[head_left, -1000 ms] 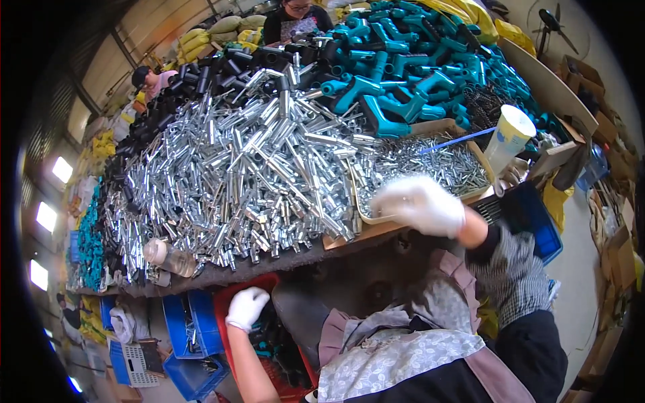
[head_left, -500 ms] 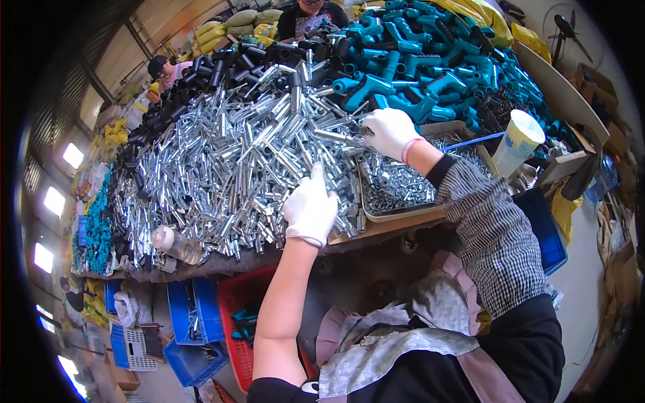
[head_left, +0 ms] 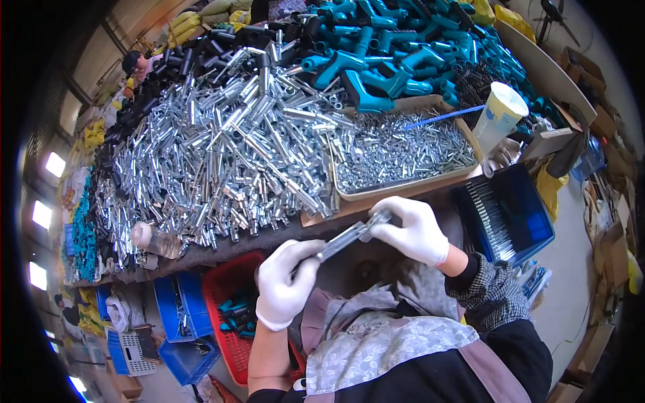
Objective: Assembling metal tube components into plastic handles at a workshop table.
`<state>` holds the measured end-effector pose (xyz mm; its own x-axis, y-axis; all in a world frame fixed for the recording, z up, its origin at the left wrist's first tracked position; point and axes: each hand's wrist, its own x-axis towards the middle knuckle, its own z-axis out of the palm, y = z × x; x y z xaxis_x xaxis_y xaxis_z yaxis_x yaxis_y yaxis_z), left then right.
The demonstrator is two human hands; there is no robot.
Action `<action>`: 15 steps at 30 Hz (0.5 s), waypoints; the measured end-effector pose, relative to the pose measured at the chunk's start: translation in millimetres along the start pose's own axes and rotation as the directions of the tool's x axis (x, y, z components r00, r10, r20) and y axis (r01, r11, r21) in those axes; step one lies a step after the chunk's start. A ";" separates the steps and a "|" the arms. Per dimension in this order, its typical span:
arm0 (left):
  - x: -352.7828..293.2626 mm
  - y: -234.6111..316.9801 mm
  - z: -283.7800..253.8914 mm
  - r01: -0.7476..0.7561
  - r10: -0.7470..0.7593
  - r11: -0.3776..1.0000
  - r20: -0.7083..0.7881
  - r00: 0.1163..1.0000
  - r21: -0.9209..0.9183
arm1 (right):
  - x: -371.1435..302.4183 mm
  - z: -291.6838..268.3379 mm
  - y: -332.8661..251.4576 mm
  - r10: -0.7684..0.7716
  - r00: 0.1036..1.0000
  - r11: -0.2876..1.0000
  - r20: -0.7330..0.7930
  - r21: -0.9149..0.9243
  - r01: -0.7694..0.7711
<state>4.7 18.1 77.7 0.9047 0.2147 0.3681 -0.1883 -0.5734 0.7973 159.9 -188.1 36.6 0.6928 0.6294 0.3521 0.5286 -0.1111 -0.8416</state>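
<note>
In white gloves, my two hands hold a shiny slim metal tube (head_left: 344, 240) in front of my apron, just off the table's front edge. My left hand (head_left: 285, 281) pinches its lower left end. My right hand (head_left: 415, 232) is closed at the upper right end, where a short metal piece shows at the fingertips; whether it is a separate part I cannot tell. Beyond them spreads a large pile of similar silvery metal tubes and rods (head_left: 228, 148). A shallow tray (head_left: 403, 187) heaped with small metal pins lies to its right.
Teal plastic pistol-shaped housings (head_left: 403, 67) and black sleeves (head_left: 178, 60) are heaped at the back. A plastic cup (head_left: 497, 117) stands right of the tray, and a bottle (head_left: 156, 240) lies front left. Blue bins (head_left: 521, 221) and a red basket (head_left: 225, 339) are below table height.
Both hands have come back from the pile and the tray toward my body and now meet at the metal tube. The view has shifted, showing the whole tray and the blue bin on the right.
</note>
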 end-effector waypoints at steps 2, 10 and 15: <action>-18.7 -6.6 3.3 0.101 -0.116 0.984 -0.097 0.988 -0.144 | -13.1 3.7 7.1 0.376 0.925 0.866 0.055 0.332 -0.373; -36.4 -18.6 8.7 0.234 -0.227 0.960 0.059 0.972 -0.151 | -47.1 15.6 24.1 0.264 0.893 0.644 0.364 0.623 -0.444; -41.3 -22.1 21.2 0.309 -0.290 0.945 0.159 0.944 -0.108 | -53.5 22.3 10.4 0.260 0.817 0.757 0.515 0.416 -0.504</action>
<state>-20.4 5.1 34.8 0.9691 0.2434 0.0397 0.0605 -0.3905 0.9186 117.4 -205.8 -0.1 0.4505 0.8813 -0.1424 -0.1530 -0.0809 -0.9849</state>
